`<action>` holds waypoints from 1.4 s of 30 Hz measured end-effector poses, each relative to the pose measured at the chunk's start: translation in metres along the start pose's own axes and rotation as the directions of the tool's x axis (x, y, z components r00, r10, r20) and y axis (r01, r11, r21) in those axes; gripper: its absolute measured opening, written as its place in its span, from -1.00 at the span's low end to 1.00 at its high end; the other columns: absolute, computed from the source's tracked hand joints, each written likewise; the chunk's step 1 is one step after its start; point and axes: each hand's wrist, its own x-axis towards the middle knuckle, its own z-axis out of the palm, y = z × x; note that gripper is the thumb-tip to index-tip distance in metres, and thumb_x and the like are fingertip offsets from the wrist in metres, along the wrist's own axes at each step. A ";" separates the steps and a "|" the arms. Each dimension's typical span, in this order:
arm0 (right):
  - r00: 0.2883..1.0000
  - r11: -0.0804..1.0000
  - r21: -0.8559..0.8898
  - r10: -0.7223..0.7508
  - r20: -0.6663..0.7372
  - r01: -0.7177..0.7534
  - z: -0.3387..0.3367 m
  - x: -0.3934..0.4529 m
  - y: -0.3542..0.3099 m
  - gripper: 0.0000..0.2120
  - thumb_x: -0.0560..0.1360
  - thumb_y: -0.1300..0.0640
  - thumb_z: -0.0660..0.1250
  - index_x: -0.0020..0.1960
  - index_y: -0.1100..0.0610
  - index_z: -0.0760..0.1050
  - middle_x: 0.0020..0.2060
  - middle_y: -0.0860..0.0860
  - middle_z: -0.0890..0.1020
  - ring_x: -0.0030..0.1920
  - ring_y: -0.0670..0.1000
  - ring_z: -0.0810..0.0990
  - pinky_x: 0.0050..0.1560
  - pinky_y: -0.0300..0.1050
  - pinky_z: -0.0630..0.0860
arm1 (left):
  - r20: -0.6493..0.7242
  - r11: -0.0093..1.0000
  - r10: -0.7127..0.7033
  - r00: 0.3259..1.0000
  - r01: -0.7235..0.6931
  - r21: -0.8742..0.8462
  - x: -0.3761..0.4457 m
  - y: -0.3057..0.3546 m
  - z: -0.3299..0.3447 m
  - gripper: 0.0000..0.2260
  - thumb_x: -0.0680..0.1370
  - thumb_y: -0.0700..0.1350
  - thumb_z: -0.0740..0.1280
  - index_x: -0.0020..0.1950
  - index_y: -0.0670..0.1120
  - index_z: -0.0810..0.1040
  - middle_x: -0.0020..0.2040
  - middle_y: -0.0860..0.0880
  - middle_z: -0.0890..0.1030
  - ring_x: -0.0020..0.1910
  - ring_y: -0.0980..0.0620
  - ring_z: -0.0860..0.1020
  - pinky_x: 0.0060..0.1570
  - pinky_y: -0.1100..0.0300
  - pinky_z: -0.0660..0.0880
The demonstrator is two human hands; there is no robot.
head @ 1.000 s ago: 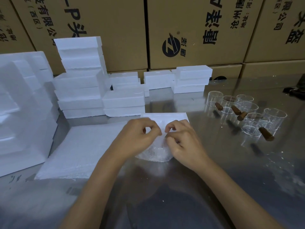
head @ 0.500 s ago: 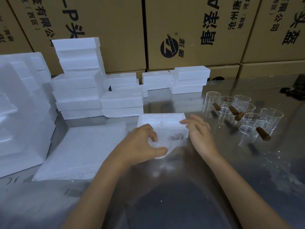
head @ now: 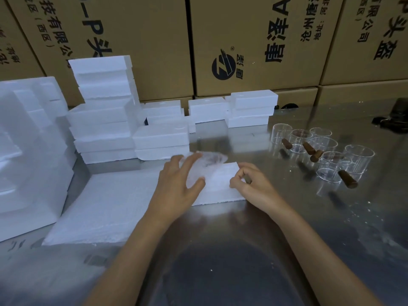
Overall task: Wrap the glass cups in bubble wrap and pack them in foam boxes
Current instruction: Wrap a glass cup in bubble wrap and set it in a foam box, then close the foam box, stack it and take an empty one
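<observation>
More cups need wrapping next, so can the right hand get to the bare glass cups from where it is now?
Probably yes. The right hand holds nothing bulky, and the glass cups stand in the open just to its right, with only bare table between.

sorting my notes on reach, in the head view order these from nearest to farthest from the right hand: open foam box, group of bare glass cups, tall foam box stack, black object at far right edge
1. open foam box, under the right hand
2. bare glass cups, to its right
3. and 4. tall foam box stack, far left, and black object, far right: too close to call
</observation>
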 end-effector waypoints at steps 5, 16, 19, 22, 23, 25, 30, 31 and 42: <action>1.000 1.000 -0.017 0.020 -0.012 -0.020 0.001 0.002 0.002 -0.88 0.46 0.16 0.40 -0.22 0.16 0.52 0.29 -0.14 0.43 0.27 -0.10 0.43 0.17 -0.20 0.27 | 0.099 0.995 -0.088 0.991 0.083 0.051 0.004 -0.002 0.000 -0.52 0.49 0.18 0.13 0.43 0.25 0.36 0.29 0.02 0.40 0.32 -0.01 0.35 0.34 0.07 0.14; 0.998 0.999 -0.010 -0.031 -0.052 0.031 0.004 0.003 0.004 -0.83 0.48 0.21 0.37 -0.27 0.11 0.46 0.15 -0.10 0.49 0.24 -0.02 0.48 0.32 -0.05 0.38 | 0.084 0.988 -0.133 0.988 0.138 -0.064 0.002 -0.003 0.008 -0.62 0.62 0.03 0.24 0.41 0.33 0.37 0.39 0.02 0.29 0.42 0.08 0.17 0.43 0.08 0.12; 0.993 0.996 -0.040 -0.088 -0.080 0.085 0.005 0.004 0.009 -0.91 0.53 0.23 0.32 -0.16 0.11 0.49 0.01 -0.10 0.53 0.13 0.05 0.53 0.23 0.02 0.46 | 0.103 0.969 -0.162 0.981 0.178 -0.171 0.003 -0.006 0.008 -0.60 0.61 -0.06 0.29 0.31 0.42 0.43 0.43 0.13 0.29 0.44 0.08 0.19 0.44 0.11 0.07; 0.990 0.996 -0.045 -0.087 -0.109 0.083 0.005 0.008 0.014 -0.84 0.55 0.26 0.23 0.00 0.02 0.49 0.04 -0.15 0.51 0.08 0.05 0.53 0.21 0.02 0.46 | 0.135 0.944 -0.166 0.977 0.197 -0.265 0.010 -0.003 0.010 -0.54 0.58 -0.12 0.33 0.27 0.45 0.48 0.35 0.25 0.34 0.42 0.15 0.19 0.43 0.16 0.02; 0.990 0.996 -0.043 -0.084 -0.117 0.079 0.005 0.010 0.015 -0.80 0.56 0.27 0.20 0.06 0.01 0.48 0.08 -0.14 0.51 0.11 0.02 0.51 0.21 0.00 0.46 | 0.149 0.944 -0.154 0.977 0.190 -0.270 0.013 -0.001 0.011 -0.53 0.57 -0.12 0.33 0.27 0.45 0.47 0.33 0.27 0.34 0.41 0.19 0.18 0.42 0.18 -0.01; 0.988 0.998 -0.022 -0.065 -0.140 0.063 0.002 0.014 0.017 -0.73 0.56 0.27 0.17 0.16 0.00 0.46 0.12 -0.11 0.52 0.15 0.01 0.51 0.20 -0.02 0.47 | 0.180 0.952 -0.129 0.975 0.173 -0.254 0.020 0.004 0.015 -0.54 0.58 -0.11 0.33 0.31 0.43 0.45 0.32 0.28 0.34 0.43 0.23 0.17 0.41 0.21 -0.05; 0.969 0.996 0.089 0.019 -0.247 0.003 -0.009 0.027 0.021 -0.67 0.56 0.30 0.18 0.28 0.06 0.45 0.13 -0.07 0.57 0.17 0.04 0.55 0.25 0.03 0.49 | 0.286 0.977 -0.096 0.953 0.146 -0.159 0.043 0.018 0.022 -0.57 0.58 0.15 0.29 0.37 0.49 0.25 0.43 0.19 0.28 0.52 0.11 0.12 0.48 0.06 -0.01; 0.963 0.993 0.118 0.040 -0.267 -0.009 -0.011 0.029 0.021 -0.68 0.56 0.30 0.19 0.27 0.06 0.46 0.13 -0.08 0.58 0.18 0.02 0.56 0.26 0.05 0.50 | 0.293 0.977 -0.113 0.949 0.160 -0.143 0.051 0.021 0.022 -0.52 0.53 0.28 0.24 0.42 0.48 0.19 0.48 0.16 0.26 0.53 0.07 0.11 0.50 -0.02 0.02; 0.908 0.971 0.228 0.159 -0.387 -0.073 -0.026 0.038 0.032 -0.74 0.49 0.11 0.33 0.14 -0.12 0.46 0.11 -0.16 0.55 0.01 -0.14 0.55 -0.09 -0.22 0.47 | 0.212 0.988 -0.127 0.969 0.104 0.116 0.257 0.063 0.079 -0.45 0.58 -0.02 0.31 0.54 0.00 0.20 0.50 -0.17 0.20 0.47 -0.18 0.23 0.30 -0.02 0.34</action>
